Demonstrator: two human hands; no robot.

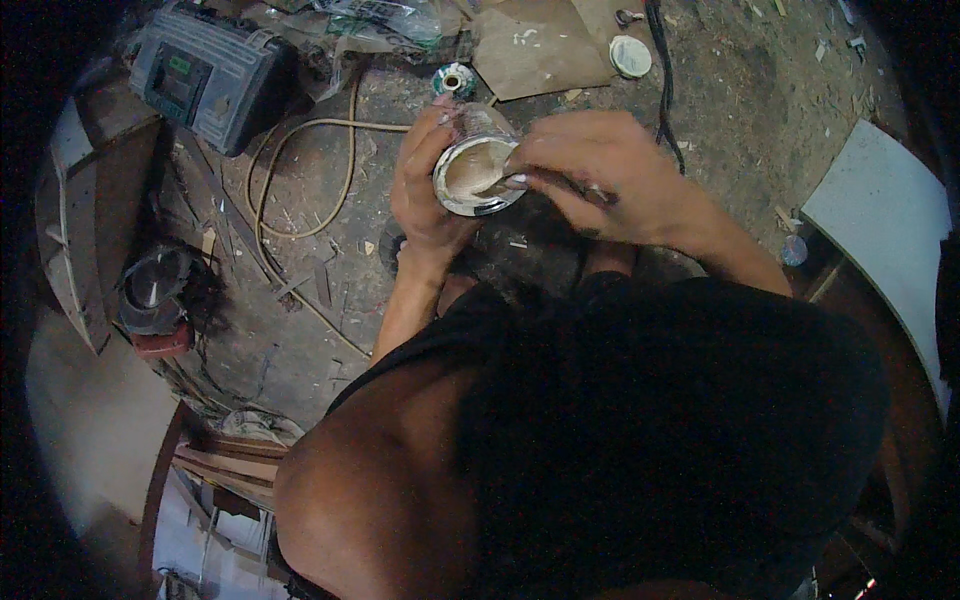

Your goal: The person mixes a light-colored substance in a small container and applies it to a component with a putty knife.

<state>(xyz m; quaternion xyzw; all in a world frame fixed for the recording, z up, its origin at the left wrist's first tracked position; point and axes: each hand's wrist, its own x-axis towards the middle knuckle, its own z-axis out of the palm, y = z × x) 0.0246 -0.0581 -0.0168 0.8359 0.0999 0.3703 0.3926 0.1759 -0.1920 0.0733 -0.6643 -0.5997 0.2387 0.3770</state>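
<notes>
My left hand [418, 190] is wrapped round the side of an open round can [488, 122], which is tilted so that its mouth faces up toward me. Pale, creamy-looking matter [470, 172] coats its inside, and whitish smears mark the rim. At the can's right edge, my right hand [605, 170] has its thumb and fingers pinched together, with the fingertips at the mouth. A whitish bit shows at those fingertips, but whatever they grip is too small and blurred to name.
A grey tool case [215, 85] stands at the far left. Beyond the can are a small round container [455, 80], brown cardboard [545, 45] and a white lid [630, 57]. A yellowish hose [300, 235] loops across the littered floor. A white board [885, 215] lies at right.
</notes>
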